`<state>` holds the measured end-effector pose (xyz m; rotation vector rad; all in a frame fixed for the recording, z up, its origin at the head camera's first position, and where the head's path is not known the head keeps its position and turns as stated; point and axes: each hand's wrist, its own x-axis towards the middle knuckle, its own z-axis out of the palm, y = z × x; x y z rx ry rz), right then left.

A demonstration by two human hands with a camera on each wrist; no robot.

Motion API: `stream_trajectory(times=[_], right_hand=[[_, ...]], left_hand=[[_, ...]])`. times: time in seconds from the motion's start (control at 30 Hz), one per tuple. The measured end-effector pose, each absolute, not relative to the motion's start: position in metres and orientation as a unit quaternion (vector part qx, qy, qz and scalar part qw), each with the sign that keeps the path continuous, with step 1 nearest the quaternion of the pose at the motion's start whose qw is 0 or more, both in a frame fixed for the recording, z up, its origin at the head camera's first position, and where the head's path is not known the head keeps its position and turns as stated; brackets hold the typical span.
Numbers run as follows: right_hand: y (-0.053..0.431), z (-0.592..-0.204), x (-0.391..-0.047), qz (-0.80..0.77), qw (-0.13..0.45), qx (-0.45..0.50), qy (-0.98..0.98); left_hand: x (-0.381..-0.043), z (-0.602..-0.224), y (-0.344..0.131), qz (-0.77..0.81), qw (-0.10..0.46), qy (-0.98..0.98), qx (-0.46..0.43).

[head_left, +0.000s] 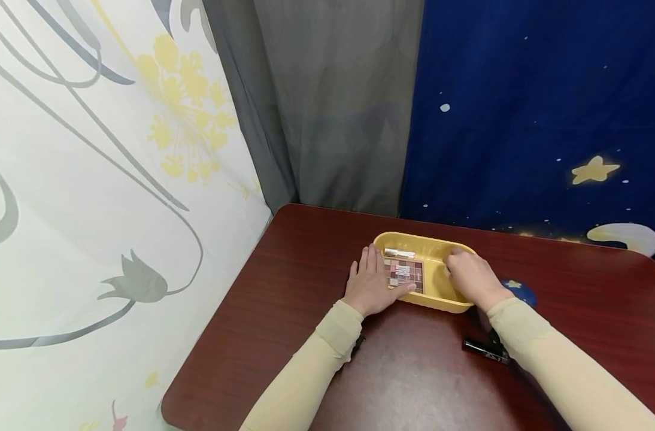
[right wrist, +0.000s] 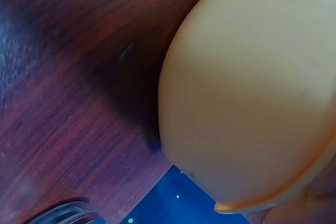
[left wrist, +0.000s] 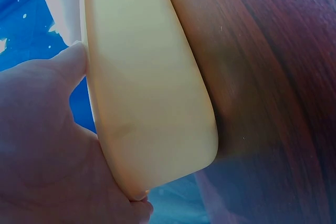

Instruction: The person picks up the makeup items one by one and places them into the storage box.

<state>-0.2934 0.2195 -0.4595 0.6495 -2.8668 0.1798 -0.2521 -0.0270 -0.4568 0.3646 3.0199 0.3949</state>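
Observation:
A yellow oblong tray (head_left: 437, 302) stands on the table. In it lie a makeup palette (head_left: 404, 274) with many coloured squares and a small tube (head_left: 399, 254) with a silvery end. My left hand (head_left: 372, 281) rests over the tray's left end with its fingers stretched out; in the left wrist view the thumb touches the rim. At the right end, my right hand (head_left: 473, 276) reaches over the rim into the tray with bent fingers. Its fingertips are hidden, so whether it holds anything does not show. The right wrist view shows mostly the tray's outer wall (right wrist: 247, 93).
A black tube (head_left: 485, 350) lies on the dark red table (head_left: 414, 371) near my right wrist. Beside the tray's right end is a round blue thing with a star (head_left: 520, 291). Some small dark thing (head_left: 358, 343) shows by my left sleeve. Curtains (head_left: 349, 108) hang behind the table.

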Motion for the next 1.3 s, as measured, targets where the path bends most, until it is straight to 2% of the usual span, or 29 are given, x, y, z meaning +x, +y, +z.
stream_trajectory(times=[0.37,0.6,1.03,1.3], right_hand=[[0.220,-0.466,-0.298,0.055,0.125,0.220,-0.966],[0.221,-0.464,-0.298,0.055,0.121,0.217,-0.967],[0.239,-0.436,-0.275,0.121,0.144,0.204,-0.961],[0.252,-0.431,-0.264,0.125,0.185,0.210,-0.952]], left_hand=[[-0.252,-0.457,-0.026,0.117,0.035,0.985,0.118],[-0.254,-0.456,-0.026,0.117,0.034,0.986,0.118],[-0.253,-0.458,-0.023,0.118,0.041,0.985,0.120],[-0.253,-0.456,-0.026,0.112,0.042,0.986,0.118]])
